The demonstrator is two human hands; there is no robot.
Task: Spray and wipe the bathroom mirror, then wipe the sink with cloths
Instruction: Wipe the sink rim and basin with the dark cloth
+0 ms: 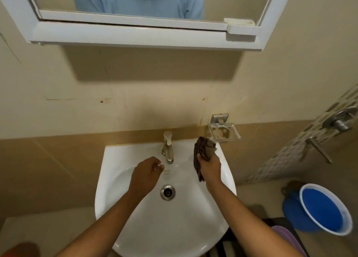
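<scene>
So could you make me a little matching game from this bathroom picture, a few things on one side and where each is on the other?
Things:
1. cloth
2. tap
3. bucket
4. soap dish

Places:
A. on the floor, right of the sink
B. fixed to the wall above the sink's right corner
C. gripped in the right hand
D. at the back of the sink, in the middle

Pairs: 1-C, 2-D, 3-A, 4-B

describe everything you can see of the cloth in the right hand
The cloth is dark brown with a small check pattern and looks like thin woven fabric. It is bunched, not spread flat. The right hand grips its middle; one end sticks up toward the soap dish, the other hangs below the hand. It is over the right rim of the sink; contact with it is unclear.
</scene>
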